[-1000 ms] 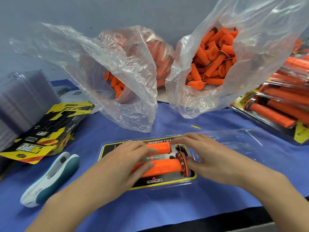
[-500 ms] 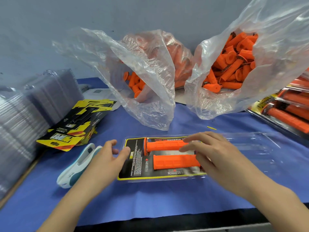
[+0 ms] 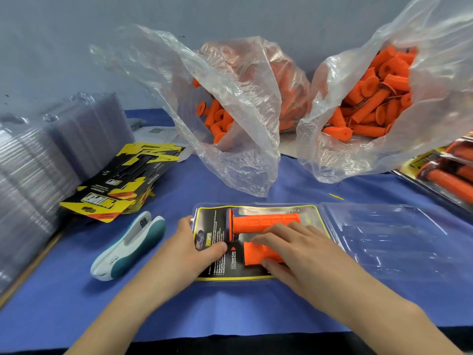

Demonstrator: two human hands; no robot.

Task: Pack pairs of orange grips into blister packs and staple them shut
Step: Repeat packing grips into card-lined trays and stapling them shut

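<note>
Head view, down onto the blue table (image 3: 230,311). Near the front edge, an open blister pack (image 3: 230,278), its clear lid (image 3: 384,239) folded out flat to the right. Across the printed card, the upper orange handle (image 3: 263,222), seemingly bedded in its pocket. Just below, the lower orange handle (image 3: 256,256), half hidden under the right hand (image 3: 297,252). Right grip closed lightly round that lower handle, thumb on the near side, fingers over the top. Left hand (image 3: 189,252) with grip open and holding nothing: thumb pressed flat on the card, fingers straight along the pack's left rim.

Judging by that, seating the second handle. Keep the left thumb down to stop any sliding of the pack. Turn the lower handle until parallel with the upper one, then press along the whole length, not at one end only. Probably best to get it fully down before folding the lid over. Check the right-hand end, hidden for now under the palm.

For room: swing the lid over from the right in one arc. Mind the plastic bag (image 3: 230,129) sagging just behind the pack. Note the stapler (image 3: 128,247) near the left hand, likely within easy reach for closing. Avoid dragging the pack any closer to the near table edge.
</note>
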